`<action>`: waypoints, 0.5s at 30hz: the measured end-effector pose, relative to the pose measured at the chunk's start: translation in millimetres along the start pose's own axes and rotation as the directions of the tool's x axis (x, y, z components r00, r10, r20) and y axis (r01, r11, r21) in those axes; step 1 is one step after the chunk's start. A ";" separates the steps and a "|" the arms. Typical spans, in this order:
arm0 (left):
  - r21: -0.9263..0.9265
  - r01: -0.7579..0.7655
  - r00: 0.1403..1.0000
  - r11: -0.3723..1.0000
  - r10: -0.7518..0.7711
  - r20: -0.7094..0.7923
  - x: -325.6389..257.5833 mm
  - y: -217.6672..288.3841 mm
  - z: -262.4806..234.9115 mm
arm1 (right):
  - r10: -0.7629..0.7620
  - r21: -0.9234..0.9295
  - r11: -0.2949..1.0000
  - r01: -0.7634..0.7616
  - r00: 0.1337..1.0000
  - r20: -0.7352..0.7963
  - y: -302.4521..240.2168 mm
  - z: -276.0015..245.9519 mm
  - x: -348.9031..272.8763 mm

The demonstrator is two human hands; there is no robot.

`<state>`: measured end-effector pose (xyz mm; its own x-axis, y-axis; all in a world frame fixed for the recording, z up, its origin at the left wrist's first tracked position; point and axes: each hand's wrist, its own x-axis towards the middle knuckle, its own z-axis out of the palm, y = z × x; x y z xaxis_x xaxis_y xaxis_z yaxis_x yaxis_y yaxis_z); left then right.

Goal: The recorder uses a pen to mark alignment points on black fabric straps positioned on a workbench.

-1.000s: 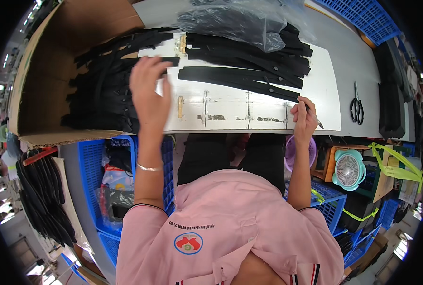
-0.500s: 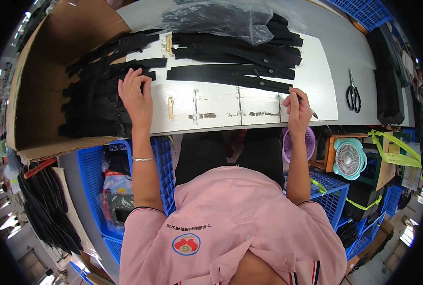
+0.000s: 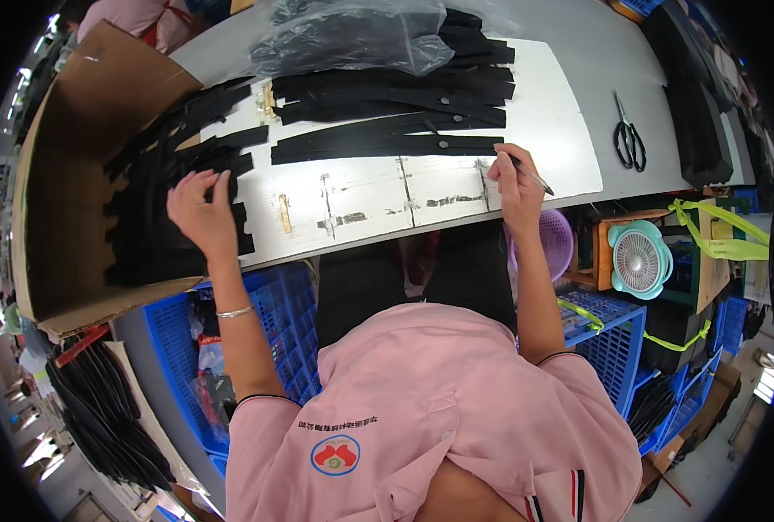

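Note:
My left hand (image 3: 203, 214) is over the heap of black fabric strips (image 3: 148, 226) in the cardboard box. Its fingers are loosely bent, the thumb a little apart from them, and nothing shows between them. My right hand (image 3: 519, 187) grips a slim dark pen (image 3: 533, 174), its pointed end facing right and toward me. The fingertips of that hand are beside the right end of the nearest black strip (image 3: 387, 148) on the white board (image 3: 552, 130). Small grey round pieces (image 3: 443, 144) sit on the laid-out strips. Marked lines cross the board's near part.
Grey plastic film (image 3: 352, 39) covers the far strips. Black-handled scissors (image 3: 629, 143) lie to the right, near black stacked material (image 3: 698, 130). The cardboard box (image 3: 65, 148) stands at left. Below the table edge are blue crates (image 3: 274, 313), a purple basket (image 3: 554, 248) and a turquoise fan (image 3: 640, 259).
The view has turned and shifted, so the board appears tilted and farther left. My left hand has moved nearer me over the heap. My right hand still holds the pen by the strip's end.

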<state>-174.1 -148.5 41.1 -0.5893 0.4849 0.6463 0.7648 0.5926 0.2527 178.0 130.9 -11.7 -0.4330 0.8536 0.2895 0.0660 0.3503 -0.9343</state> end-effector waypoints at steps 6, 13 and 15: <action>-0.446 -0.073 0.979 0.892 0.150 0.141 -52.8 131.7 46.5 | 0.002 0.010 1.000 -0.002 1.000 -0.005 -2.8 2.1 0.1; -0.602 -0.151 0.907 0.784 0.352 0.231 -87.5 224.3 52.2 | -0.224 -0.249 0.945 0.211 0.974 -0.022 -13.6 10.9 -2.9; -0.701 0.039 0.928 0.712 0.234 0.290 -84.7 228.6 47.4 | -0.374 -0.418 0.848 0.327 0.927 -0.034 -20.8 25.5 -13.9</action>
<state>38.4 -23.5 10.0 -0.4429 0.7752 0.4505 0.7044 -0.0100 0.7097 159.8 101.9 -1.6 -0.3957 0.6728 0.6251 0.2898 0.7373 -0.6102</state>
